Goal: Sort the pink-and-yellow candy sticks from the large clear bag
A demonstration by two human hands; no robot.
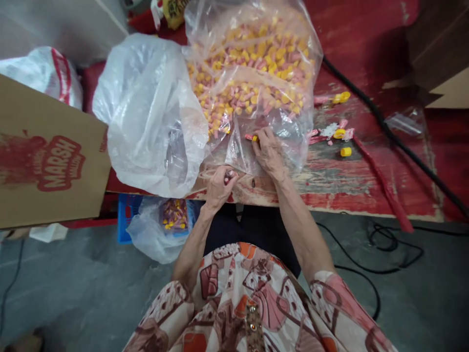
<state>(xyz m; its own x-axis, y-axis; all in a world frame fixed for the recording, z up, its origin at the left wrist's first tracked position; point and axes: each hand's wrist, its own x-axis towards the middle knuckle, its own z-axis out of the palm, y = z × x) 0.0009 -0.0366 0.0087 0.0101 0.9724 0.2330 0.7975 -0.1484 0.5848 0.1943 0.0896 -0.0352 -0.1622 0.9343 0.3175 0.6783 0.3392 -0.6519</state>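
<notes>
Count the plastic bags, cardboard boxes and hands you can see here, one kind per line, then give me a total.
Plastic bags holding pink and yellow pieces: 2, the big clear bag on the table and the small bag below it.
Other plastic bags: 2, the crumpled clear bag and the white bag.
Cardboard boxes: 1, the printed box.
Hands: 2, left hand and right hand.
Total: 7

Looks like a small packing workshop, maybe a back room. Right past the right hand (269, 151) there's a huge clear bag of pink and yellow candies (252, 73) on a worn red worktable (366, 171). Left of the left hand (219, 186) leans a "Marsh" cardboard carton (47, 156). Below the hands it's bare concrete floor (421, 303) with loose black cables (388, 249).
</notes>
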